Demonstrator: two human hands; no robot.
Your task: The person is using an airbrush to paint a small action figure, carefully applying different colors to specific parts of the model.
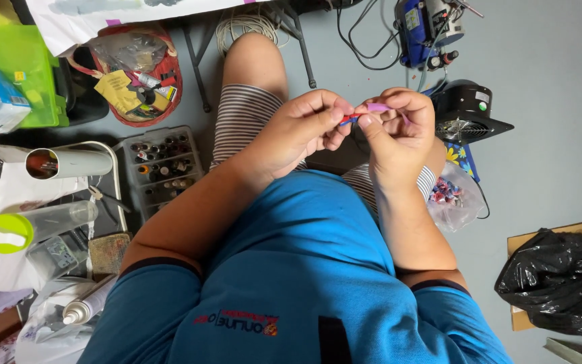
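Both hands are raised together above my lap. My left hand [304,128] pinches one end of a thin red and blue stick-like piece [349,119] between thumb and fingers. My right hand [399,125] pinches the other end, where a small pale purple strip [377,107] sticks out from its fingertips. Whether the strip is wrapped on the stick is too small to tell. My knees in striped shorts [240,114] and my blue shirt [304,269] lie below the hands.
A grey compartment box [159,168] of small bottles and a red basket [136,74] lie left. Tubes, cans and a white cylinder [69,163] crowd the left edge. A black fan [469,111], a blue device [422,27], a clear bag [449,195] and a black bag [560,280] sit right.
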